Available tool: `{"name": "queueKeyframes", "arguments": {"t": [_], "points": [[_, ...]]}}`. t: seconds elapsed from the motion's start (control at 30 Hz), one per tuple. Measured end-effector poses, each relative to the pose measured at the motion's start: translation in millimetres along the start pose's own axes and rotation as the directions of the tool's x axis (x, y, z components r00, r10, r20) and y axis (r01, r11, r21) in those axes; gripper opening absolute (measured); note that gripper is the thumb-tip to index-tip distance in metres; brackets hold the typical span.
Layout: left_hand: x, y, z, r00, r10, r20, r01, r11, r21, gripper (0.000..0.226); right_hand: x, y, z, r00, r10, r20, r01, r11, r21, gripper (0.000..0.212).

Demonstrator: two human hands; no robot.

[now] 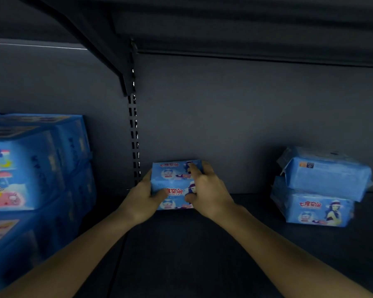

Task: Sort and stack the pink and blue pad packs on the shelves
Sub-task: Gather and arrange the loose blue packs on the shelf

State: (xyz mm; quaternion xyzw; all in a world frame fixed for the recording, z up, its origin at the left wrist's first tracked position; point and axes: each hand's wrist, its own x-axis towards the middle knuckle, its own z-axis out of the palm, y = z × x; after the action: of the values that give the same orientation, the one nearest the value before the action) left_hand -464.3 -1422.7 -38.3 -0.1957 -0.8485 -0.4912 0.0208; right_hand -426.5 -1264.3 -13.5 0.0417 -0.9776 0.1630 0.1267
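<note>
Centre pair: we see two blue pad packs as one centre pair point(174, 184) in the middle of the frame. The upper pack point(170, 171) lies flat on the lower pack point(175, 201), and the red lettering on both fronts faces us.
Where it sits: on the dark shelf point(202, 254), far back, close to the back panel point(224, 115). We cannot tell whether it touches that panel.
Left hand: our left hand point(143, 196) grips the pair from its left side. The thumb lies across the front of the lower pack and the fingers go round the left edge, out of sight.
Right hand: our right hand point(207, 187) grips the pair from its right side. The index finger reaches over the upper pack's front, the thumb presses on the lower pack, and the other fingers curl round the right edge.
Right stack: at the right of the frame, well apart from the hands, a tilted pack point(327, 177) rests askew on a base pack point(314, 209) — both are blue. The base pack shows the same red lettering and a figure in a hat.
Left stack: at the left edge a tall left stack point(43, 168) of larger blue packs fills the frame from mid-height down. One front shows a cartoon girl and some pink print.
Shelf frame: a slotted upright point(134, 136) runs down the back panel to just behind the left hand. A dark bracket point(108, 50) slants from it towards the upper left — above it is the underside of an upper shelf point(246, 18).
Light: it is dim, and the small print on the packs is too blurred to read.
</note>
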Motion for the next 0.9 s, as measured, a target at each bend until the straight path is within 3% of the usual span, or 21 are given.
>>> {"name": "queueKeyframes", "arguments": {"t": [0.47, 0.9], "points": [[1, -1, 10, 0.999, -0.052, 0.006, 0.053, 0.996, -0.072, 0.037, 2, 8, 9, 0.998, 0.03, 0.057, -0.031, 0.999, 0.016, 0.066], [3, 1, 11, 0.993, -0.11, 0.037, 0.109, 0.994, 0.031, 0.047, 5, 8, 9, 0.997, 0.049, 0.067, -0.05, 0.998, 0.022, 0.07]]}}
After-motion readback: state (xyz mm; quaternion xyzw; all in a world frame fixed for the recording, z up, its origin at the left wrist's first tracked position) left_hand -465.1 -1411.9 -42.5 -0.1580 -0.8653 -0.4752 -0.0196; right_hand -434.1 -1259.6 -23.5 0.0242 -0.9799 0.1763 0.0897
